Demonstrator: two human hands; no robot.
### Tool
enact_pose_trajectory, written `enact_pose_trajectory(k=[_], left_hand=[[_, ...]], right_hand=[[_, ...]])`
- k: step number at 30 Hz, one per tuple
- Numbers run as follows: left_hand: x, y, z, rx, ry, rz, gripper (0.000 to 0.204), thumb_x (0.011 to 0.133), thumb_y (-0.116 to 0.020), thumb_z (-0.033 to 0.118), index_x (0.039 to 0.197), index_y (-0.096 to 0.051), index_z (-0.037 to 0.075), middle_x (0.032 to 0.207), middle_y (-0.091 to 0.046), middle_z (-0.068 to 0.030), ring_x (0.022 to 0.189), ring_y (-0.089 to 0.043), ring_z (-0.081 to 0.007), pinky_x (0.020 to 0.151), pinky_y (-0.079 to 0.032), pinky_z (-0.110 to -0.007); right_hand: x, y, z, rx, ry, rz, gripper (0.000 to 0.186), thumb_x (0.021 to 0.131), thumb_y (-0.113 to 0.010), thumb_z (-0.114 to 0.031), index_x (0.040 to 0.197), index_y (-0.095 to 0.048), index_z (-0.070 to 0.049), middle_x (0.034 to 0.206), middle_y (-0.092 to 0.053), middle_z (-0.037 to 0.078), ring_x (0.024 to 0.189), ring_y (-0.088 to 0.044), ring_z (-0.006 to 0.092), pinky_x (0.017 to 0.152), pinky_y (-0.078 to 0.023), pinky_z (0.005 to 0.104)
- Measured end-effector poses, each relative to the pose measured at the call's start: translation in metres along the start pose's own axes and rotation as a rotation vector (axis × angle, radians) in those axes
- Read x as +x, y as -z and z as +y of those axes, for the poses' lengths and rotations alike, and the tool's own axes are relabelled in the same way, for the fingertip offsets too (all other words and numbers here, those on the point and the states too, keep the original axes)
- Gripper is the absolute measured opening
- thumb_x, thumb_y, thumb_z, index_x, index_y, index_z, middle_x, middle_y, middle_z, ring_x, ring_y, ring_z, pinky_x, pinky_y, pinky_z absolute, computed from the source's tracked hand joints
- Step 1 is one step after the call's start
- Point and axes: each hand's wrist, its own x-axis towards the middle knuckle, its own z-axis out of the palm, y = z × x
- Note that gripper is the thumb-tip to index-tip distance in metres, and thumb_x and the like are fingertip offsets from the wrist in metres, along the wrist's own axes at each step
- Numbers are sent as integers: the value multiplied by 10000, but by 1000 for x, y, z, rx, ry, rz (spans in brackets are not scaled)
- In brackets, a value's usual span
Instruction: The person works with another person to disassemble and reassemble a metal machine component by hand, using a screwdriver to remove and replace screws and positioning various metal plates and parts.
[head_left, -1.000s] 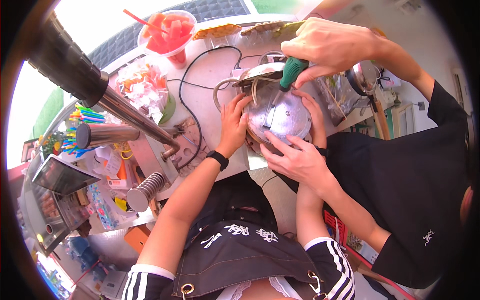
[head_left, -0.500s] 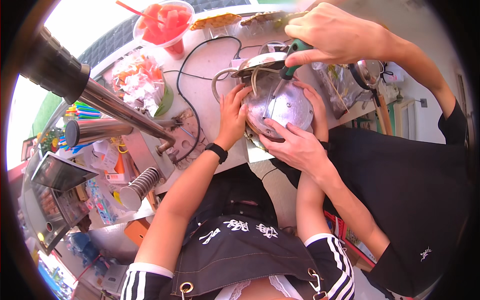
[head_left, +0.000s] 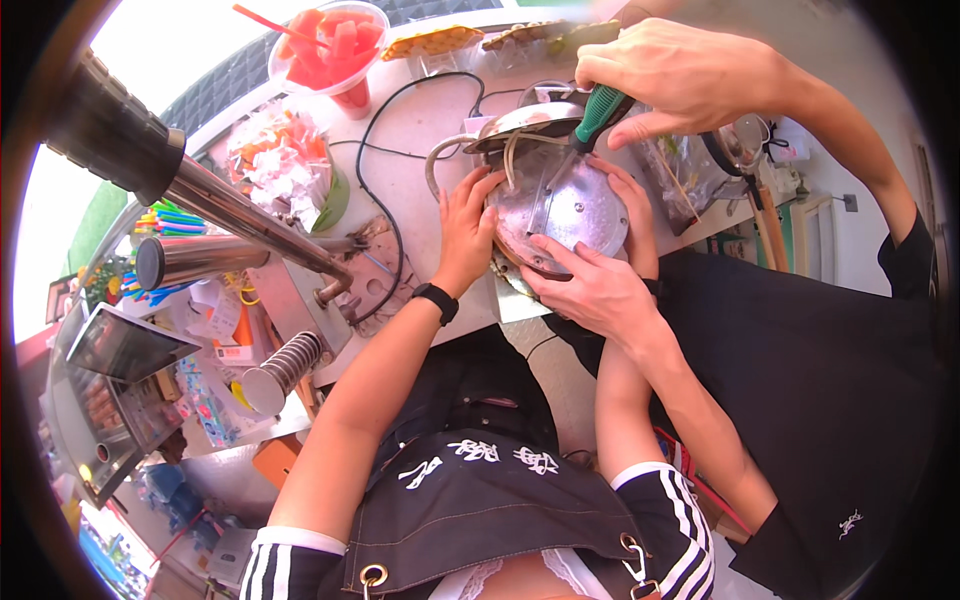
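A round, shiny metal appliance housing (head_left: 590,212) lies on the worktop, with screws on its face. A metal cover (head_left: 535,122) tilts up at its far side, and pale wires run between the two. My left hand (head_left: 467,225) grips the housing's left side, fingers along the rim. On its right side my right hand (head_left: 632,205) holds it, partly covered by a co-worker's arm. That co-worker's one hand (head_left: 685,80) has a screwdriver (head_left: 597,115) with a green and black handle, its shaft reaching over the housing. The co-worker's other hand (head_left: 595,290) touches the near edge.
A cup of red fruit chunks (head_left: 335,45) and a tub of crumpled paper (head_left: 285,165) stand at the far left. A black cable (head_left: 385,130) curves over the worktop. A steel lever press (head_left: 250,215) rises at left; plastic bags (head_left: 680,175) lie at right.
The co-worker's screwdriver hand has shifted slightly to the right and down, its thumb now off the handle. My hands and the housing have hardly moved.
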Motion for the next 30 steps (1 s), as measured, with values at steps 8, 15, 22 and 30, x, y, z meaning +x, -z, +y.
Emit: enact_pose_trajectory(k=[8, 15, 22, 30], left_hand=[[2, 0, 1, -5, -8, -1, 445, 957, -434, 295, 1366, -554, 168, 1463, -476, -111, 1374, -411, -328, 1191, -94, -600], [3, 0, -1, -23, -28, 5, 465, 963, -413, 347, 1368, -553, 167, 1455, -485, -117, 1374, -413, -330, 1193, -90, -596], [1, 0, -1, -5, -11, 6, 466, 968, -409, 361, 1365, -557, 166, 1455, -485, -120, 1373, -415, -334, 1193, -89, -594], [0, 2, 1, 10, -5, 22, 467, 966, -406, 361, 1362, -558, 166, 1456, -485, -121, 1374, -415, -338, 1190, -92, -600]], right_hand=[[-1, -8, -2, -156, 46, -8, 463, 871, -665, -78, 1309, -528, -13, 1340, -471, 113, 1318, -482, 224, 1070, -445, 317], [1, -5, -2, -99, -12, -10, 520, 877, -669, -53, 1356, -480, 19, 1329, -452, 146, 1279, -495, 246, 1086, -435, 326], [2, -13, -4, -42, -54, -33, 473, 880, -658, -61, 1324, -522, 28, 1241, -490, 155, 1190, -538, 262, 1046, -461, 333], [7, -41, 11, 522, -381, 144, 425, 883, -647, -69, 1287, -570, 39, 1141, -533, 165, 1088, -586, 281, 1001, -491, 340]])
